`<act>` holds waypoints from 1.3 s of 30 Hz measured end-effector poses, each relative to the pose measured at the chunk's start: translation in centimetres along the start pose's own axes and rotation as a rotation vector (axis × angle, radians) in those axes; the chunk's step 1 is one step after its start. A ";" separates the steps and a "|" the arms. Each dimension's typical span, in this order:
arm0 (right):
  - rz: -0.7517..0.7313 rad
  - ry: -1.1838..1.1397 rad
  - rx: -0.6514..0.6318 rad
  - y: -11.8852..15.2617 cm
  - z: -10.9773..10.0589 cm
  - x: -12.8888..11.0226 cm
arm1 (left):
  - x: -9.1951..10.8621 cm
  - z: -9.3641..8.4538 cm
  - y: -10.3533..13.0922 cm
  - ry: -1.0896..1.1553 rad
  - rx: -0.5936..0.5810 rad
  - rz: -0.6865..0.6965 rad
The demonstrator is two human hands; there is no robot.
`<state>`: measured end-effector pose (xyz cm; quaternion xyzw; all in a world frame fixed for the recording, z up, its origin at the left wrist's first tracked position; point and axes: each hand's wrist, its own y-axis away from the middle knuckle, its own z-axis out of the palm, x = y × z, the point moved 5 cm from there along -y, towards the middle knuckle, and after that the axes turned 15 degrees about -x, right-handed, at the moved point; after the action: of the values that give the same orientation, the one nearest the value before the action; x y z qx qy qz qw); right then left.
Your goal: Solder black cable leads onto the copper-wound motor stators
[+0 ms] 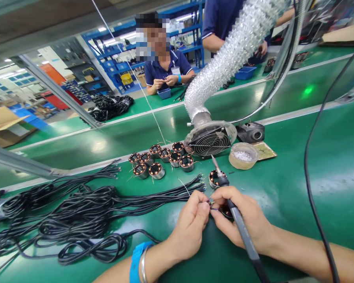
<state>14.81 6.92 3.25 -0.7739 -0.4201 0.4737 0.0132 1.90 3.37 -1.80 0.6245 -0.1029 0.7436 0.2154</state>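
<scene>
My left hand [191, 224] is closed, thumb and forefinger pinching thin wires with small coloured ends [211, 201]. A thin pale strand [183, 186] rises from beside its fingers. My right hand [246, 216] is closed around a soldering iron [242, 228], whose tip points away from me toward the fan. The right fingertips also reach the wires, meeting the left ones. Below the right fingers a copper-wound motor stator [225, 211] shows, partly hidden. Just beyond, behind the iron, sits another stator [213, 180].
Several stators [156, 170] stand grouped behind, beside a fume fan [211, 142] with a foil duct [203, 88]. Black cables [85, 212] lie at left. A round tub [243, 156] and iron holder [250, 132] are at right. A hanging black cord [308, 173] crosses. A co-worker [168, 74] sits opposite.
</scene>
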 end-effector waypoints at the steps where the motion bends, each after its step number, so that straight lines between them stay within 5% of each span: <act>1: 0.004 -0.015 -0.006 0.0 -0.3 0.1 | 0.0 -0.2 0.0 -0.018 0.004 -0.013; 7: 0.013 -0.068 0.038 -0.1 -1.9 0.5 | 0.2 -0.8 -0.1 -0.275 -0.028 -0.105; 14: -0.353 0.046 -0.126 -0.7 -0.7 -1.5 | 2.0 -0.4 -0.1 -0.480 -0.118 -0.103; 19: -0.295 0.067 -0.118 -1.2 -1.4 -1.7 | 2.2 -0.3 0.0 -0.538 -0.132 -0.161; 24: -0.436 0.105 -0.179 -0.9 -0.7 -2.5 | 2.5 0.1 -0.2 -0.557 -0.180 -0.114; 28: -0.304 0.103 -0.178 -1.0 -1.3 -1.1 | 2.7 -0.3 -0.2 -0.580 -0.149 -0.161; 33: -0.112 -0.067 -0.168 -1.2 -2.4 0.8 | 2.6 -1.0 -0.2 -0.442 -0.159 -0.163; 39: -0.183 0.040 -0.092 -1.2 -2.1 0.6 | 1.3 -1.0 -0.9 0.002 -0.164 -0.165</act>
<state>15.75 8.84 4.47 -0.7415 -0.5099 0.4351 0.0291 1.23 4.81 -0.85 0.6104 -0.1113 0.7130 0.3266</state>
